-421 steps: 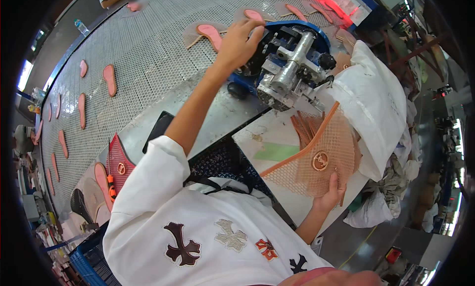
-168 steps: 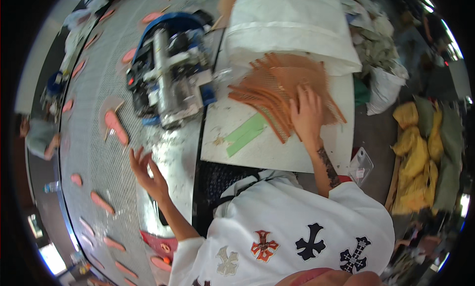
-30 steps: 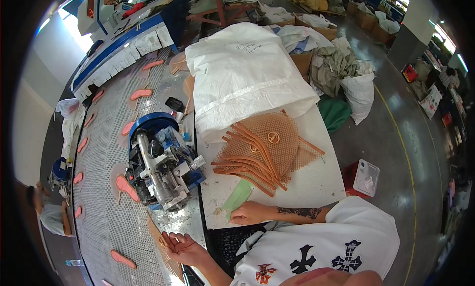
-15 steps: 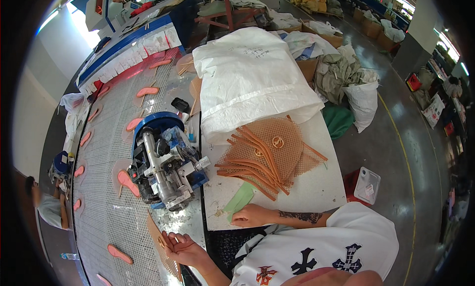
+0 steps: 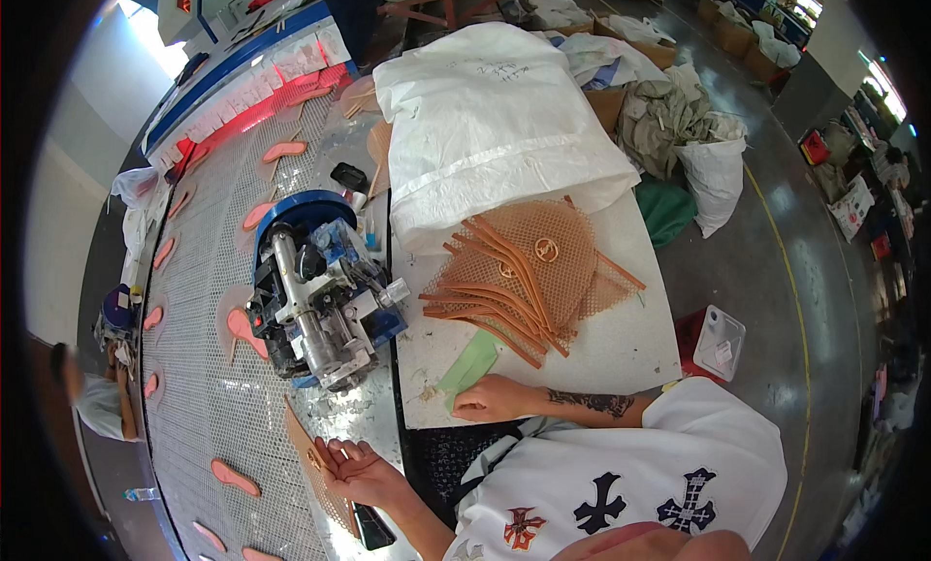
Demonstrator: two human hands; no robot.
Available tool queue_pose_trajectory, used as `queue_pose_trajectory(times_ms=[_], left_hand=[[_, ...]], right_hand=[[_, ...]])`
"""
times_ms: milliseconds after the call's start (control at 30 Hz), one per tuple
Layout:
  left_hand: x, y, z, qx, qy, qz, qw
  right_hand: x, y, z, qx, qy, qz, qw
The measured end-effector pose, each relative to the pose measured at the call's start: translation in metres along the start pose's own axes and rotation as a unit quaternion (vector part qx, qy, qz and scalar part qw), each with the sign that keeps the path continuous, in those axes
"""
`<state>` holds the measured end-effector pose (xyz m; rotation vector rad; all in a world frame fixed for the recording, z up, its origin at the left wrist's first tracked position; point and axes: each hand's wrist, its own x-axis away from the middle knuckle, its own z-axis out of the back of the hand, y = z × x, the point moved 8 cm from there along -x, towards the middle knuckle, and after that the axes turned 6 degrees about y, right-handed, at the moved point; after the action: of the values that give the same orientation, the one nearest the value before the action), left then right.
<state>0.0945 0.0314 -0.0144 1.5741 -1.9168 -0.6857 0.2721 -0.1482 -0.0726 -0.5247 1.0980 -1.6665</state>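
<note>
My left hand [image 5: 367, 476] is closed, thumb and fingers pinching the edge of a tan mesh piece [image 5: 312, 461] with a gold ornament. It stands tilted at the edge of the grey conveyor mesh. My right hand [image 5: 495, 398] lies curled on the white tabletop at the end of a pale green strip [image 5: 468, 369]. Whatever is inside its fingers, if anything, is hidden. Beyond it, several tan mesh pieces [image 5: 567, 256] with brown trim strips and gold round ornaments lie in a fanned pile.
A blue and metal machine [image 5: 320, 309] stands left of the table. Pink sole-shaped pieces [image 5: 235, 478] lie along the conveyor [image 5: 189, 386]. A large white sack [image 5: 495, 125] covers the table's far part. Beside my left forearm is a dark flat object [image 5: 374, 528]. A person [image 5: 102, 403] works across the conveyor.
The whole view has shifted, so the table and machine sit higher in the picture. Both hands keep nearly the same pose, the left still on the mesh piece.
</note>
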Motion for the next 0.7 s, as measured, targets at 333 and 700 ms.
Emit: queue_pose_trajectory(times_ms=[333,700], left_hand=[[0.006,-0.002,-0.010,0.001,0.012,-0.002,1.000],[-0.006,-0.001,0.004,0.011,0.004,0.010,1.000]], right_hand=[[0.000,0.008,0.004,-0.010,0.014,0.005,1.000],[-0.002,0.002,-0.001,-0.019,0.031,0.018,0.999]])
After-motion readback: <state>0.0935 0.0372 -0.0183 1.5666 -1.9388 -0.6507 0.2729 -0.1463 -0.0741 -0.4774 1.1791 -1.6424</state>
